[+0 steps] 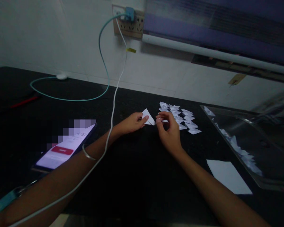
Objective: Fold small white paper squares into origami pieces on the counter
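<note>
A small white folded paper (148, 118) with a pointed right corner is pinched between the thumb and fingers of my left hand (133, 123). At that right corner, the thumb and fingertips of my right hand (169, 130) come together on the paper's tip. Just behind my right hand, several small pointed folded paper pieces (188, 118) lie in rows on the black tabletop (137, 176). My right fingers partly hide the nearest pieces. A flat white stack of paper (228, 176) lies to the right, beyond my right forearm.
A lit phone (63, 151) lies beside my left forearm. The white cable (113, 107) hangs from the wall socket (132, 26) across that forearm; a teal cable (73, 100) loops behind. At right, a shiny metal sink edge (229, 143) reflects the paper pieces.
</note>
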A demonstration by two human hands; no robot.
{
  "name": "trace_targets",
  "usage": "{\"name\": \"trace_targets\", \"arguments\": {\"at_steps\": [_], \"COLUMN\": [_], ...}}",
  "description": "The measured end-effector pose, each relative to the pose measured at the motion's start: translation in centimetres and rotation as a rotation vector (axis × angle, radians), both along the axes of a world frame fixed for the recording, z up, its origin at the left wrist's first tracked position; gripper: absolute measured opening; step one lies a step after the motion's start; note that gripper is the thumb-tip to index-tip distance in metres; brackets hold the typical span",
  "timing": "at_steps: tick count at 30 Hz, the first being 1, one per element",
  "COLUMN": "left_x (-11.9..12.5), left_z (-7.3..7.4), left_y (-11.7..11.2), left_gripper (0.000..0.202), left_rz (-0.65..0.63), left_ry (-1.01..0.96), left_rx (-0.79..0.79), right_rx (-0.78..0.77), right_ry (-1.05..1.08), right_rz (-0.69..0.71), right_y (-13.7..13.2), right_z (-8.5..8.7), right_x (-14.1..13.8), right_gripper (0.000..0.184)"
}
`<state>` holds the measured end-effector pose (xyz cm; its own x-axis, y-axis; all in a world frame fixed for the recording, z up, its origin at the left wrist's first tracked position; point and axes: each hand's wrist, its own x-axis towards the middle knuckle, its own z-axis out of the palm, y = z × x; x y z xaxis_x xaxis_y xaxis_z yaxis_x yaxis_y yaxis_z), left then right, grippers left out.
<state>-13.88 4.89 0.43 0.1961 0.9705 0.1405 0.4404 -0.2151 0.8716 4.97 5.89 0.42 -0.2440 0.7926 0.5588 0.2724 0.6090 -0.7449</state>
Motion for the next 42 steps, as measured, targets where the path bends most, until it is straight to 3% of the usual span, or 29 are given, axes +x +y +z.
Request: {"name": "trace_targets", "arguments": {"at_steps": [4,9,13,19,27,36,42], "left_x": [0.1,-0.1,-0.2,-0.1,-0.4,-0.2,-0.3], "left_z": [0.0,-0.1,0.2,0.6,-0.3,0.5,0.5], "left_y": [-0.1,-0.1,-0.3,-0.5,0.4,-0.1,-0.1], "left_gripper": [0.036,0.032,0.041,0.053,0.030,0.047,0.042], "left_rz": [0.033,-0.051,-0.107,-0.108,0.023,-0.027,-0.023], "left_ry": [0.080,0.085,0.010,-0.124,-0.178,-0.432,-0.404], "left_rx": [0.084,0.146,0.056,-0.028,0.196,0.039,-0.031], "right_rx": [-0.223,-0.291,-0.370,-0.381,-0.443,-0.583,-0.700], "right_ry": [-0.034,-0.109,-0.062,-0.058,0.057,0.383,0.458], "right_rz": [0.095,0.231,0.273,0.261,0.122,0.191,0.201], "right_y": [0.5,0.5,0.7,0.5,0.9,1.2,1.2], "right_z": [-0.3,-0.3,-0.2,0.3,0.2,-0.1,0.1], "right_x": [-0.2,-0.1,0.1,0.2,0.3,-0.1,0.1], "right_gripper": [0.018,0.031,0.028,0.026,0.031,0.035,0.038]}}
